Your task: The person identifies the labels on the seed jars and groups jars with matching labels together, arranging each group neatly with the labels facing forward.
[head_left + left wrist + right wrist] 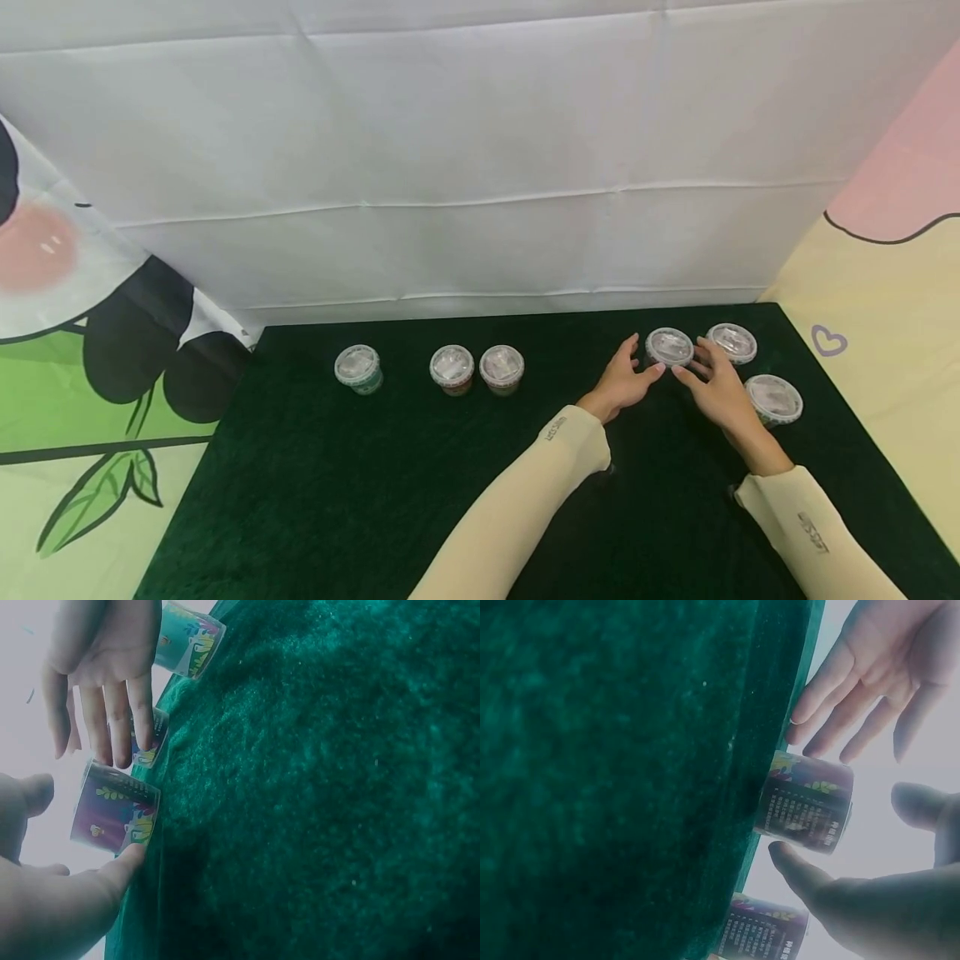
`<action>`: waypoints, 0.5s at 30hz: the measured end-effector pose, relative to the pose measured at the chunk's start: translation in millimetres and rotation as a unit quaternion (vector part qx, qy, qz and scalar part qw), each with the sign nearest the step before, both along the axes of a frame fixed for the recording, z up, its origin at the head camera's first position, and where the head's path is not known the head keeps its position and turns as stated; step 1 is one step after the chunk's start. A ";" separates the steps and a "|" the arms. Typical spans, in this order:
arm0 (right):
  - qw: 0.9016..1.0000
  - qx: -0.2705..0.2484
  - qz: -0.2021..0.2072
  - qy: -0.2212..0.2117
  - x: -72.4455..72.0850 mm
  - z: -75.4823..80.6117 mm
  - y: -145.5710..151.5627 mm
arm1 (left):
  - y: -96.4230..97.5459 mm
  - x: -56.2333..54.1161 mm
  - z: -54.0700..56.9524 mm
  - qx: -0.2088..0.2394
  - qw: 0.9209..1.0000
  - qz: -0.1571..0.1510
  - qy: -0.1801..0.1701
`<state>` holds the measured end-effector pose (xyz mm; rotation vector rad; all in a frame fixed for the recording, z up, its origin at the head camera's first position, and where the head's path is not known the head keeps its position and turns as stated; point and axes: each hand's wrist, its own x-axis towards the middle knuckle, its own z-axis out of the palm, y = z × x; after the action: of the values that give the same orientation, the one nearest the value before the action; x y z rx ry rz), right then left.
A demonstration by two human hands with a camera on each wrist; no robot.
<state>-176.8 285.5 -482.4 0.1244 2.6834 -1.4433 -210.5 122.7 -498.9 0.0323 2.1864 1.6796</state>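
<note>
A small purple cup (112, 806) with a clear lid (670, 347) stands between my two hands at the right back of the table. My left hand (628, 377) is at its left side, fingers spread and thumb toward the cup. On the other side, my right hand (722, 392) has its fingers extended and its thumb close to the lid. Printed text and coloured plants cover the cup's wall (806, 801). Neither hand curls round it. Just beyond the right hand are two more lidded cups, one behind (732, 342) and one nearer (776, 400).
Toward the left stand a teal lidded cup (358, 367) and a pair of reddish cups, one left (452, 367) and one right (502, 368). Dark green cloth (360, 500) covers the table. A white curtain (480, 167) hangs behind it, with printed cloth at both sides.
</note>
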 end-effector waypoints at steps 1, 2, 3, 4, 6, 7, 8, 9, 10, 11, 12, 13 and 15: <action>1.000 0.000 0.001 -0.002 -0.8 -0.3 0.3 | 0.3 -0.3 -0.1 0.001 1.000 -0.004 -0.001; 1.000 -0.002 0.002 -0.004 -1.5 -0.7 0.5 | 0.3 -0.5 -0.1 0.001 1.000 -0.008 -0.003; 1.000 -0.004 0.003 -0.004 -2.3 -1.1 0.7 | 0.4 -0.6 -0.2 0.003 1.000 -0.010 -0.004; 1.000 -0.005 0.004 -0.004 -3.1 -1.9 1.2 | 0.6 -0.8 -0.3 0.004 1.000 -0.012 -0.006; 1.000 -0.005 0.006 -0.004 -4.5 -3.3 1.5 | 0.6 -0.8 -0.1 0.007 1.000 -0.017 -0.009; 1.000 -0.005 0.007 -0.003 -5.1 -3.9 1.4 | 0.8 -0.7 -0.1 0.008 1.000 -0.020 -0.010; 1.000 -0.005 0.009 -0.002 -5.7 -4.4 1.3 | 1.1 -0.7 -0.3 0.011 1.000 -0.023 -0.011; 1.000 -0.003 0.010 0.000 -6.1 -4.7 1.2 | 1.5 -0.9 -0.6 0.014 1.000 -0.026 -0.010; 1.000 -0.001 0.011 0.001 -6.6 -5.1 1.1 | 1.9 -1.1 -0.9 0.017 0.999 -0.028 -0.010; 1.000 -0.001 0.011 0.002 -7.0 -5.3 0.8 | 2.3 -1.2 -1.3 0.020 0.999 -0.028 -0.009; 1.000 0.000 0.011 0.003 -7.3 -5.5 0.7 | 2.7 -1.3 -1.6 0.023 0.999 -0.028 -0.009; 1.000 0.004 0.012 0.006 -7.2 -5.4 0.6 | 3.3 -1.2 -2.1 0.025 0.999 -0.027 -0.008; 1.000 0.010 0.010 0.009 -6.8 -5.3 0.9 | 3.9 -0.3 -2.5 0.028 0.999 -0.023 -0.005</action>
<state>-183.6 286.4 -487.8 0.0859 2.7074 -1.4185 -210.8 126.6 -501.4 0.0875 2.1154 1.7110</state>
